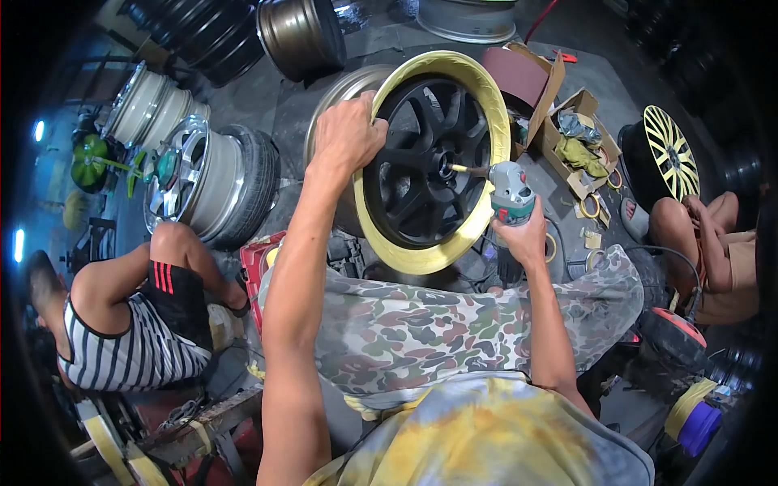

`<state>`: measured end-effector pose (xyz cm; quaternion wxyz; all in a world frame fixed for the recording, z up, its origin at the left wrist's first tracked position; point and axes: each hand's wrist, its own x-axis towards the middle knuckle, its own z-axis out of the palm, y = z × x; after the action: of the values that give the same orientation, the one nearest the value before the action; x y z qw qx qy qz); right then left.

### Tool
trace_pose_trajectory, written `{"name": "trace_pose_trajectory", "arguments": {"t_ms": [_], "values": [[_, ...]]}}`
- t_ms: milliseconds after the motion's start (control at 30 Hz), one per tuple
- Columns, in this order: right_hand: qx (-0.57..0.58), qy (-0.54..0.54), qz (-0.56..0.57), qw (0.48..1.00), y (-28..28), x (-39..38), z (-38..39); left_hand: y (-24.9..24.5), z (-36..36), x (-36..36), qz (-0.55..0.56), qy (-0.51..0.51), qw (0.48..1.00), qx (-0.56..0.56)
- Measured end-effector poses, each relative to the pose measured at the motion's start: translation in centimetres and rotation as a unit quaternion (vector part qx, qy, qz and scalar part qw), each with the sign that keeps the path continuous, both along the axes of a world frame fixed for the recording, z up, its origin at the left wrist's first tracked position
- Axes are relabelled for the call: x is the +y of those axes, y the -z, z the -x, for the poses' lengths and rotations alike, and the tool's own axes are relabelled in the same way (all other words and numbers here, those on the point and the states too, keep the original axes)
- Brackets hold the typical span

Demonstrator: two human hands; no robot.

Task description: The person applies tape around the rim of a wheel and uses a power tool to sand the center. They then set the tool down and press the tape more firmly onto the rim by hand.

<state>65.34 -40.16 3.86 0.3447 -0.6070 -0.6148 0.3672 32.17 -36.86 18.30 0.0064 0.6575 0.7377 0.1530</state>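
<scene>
A black spoked wheel (pixel 425 146) stands upright before me, its rim wrapped in yellow masking tape (pixel 421 257). My left hand (pixel 348 134) is closed over the taped rim at its upper left. In my right hand (pixel 525 231) is a green and grey power tool (pixel 512 194), held at the wheel's right side. The tool's shaft points left, and its tip is at the wheel's hub. Camouflage trousers (pixel 421 324) cover my legs below the wheel.
People sit at the left (pixel 134 316) and right (pixel 713 251). Silver wheels (pixel 198 178) stand at left. An open cardboard box (pixel 579 142) and tape rolls (pixel 589 206) lie right, near a yellow-spoked wheel (pixel 671 150). A cable runs at right.
</scene>
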Motion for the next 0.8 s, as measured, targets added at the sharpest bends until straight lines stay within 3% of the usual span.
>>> {"name": "trace_pose_trajectory", "arguments": {"t_ms": [233,400,600,800], "values": [[0.062,-0.005,-0.008,0.998,1.9,-0.6,-0.6,0.3,0.3,0.0,0.004,-0.005,1.000,-0.002],[0.007,-0.002,-0.021,1.000,-0.3,0.4,0.1,-0.1,0.1,-0.2,0.012,-0.003,1.000,-0.010],[0.055,-0.010,-0.004,0.998,1.6,-0.6,-0.6,0.3,0.3,-0.1,0.011,-0.003,1.000,-0.005],[-0.003,-0.001,-0.024,1.000,-0.2,0.2,-0.4,0.1,-0.1,-0.1,0.016,0.000,1.000,-0.003]]}}
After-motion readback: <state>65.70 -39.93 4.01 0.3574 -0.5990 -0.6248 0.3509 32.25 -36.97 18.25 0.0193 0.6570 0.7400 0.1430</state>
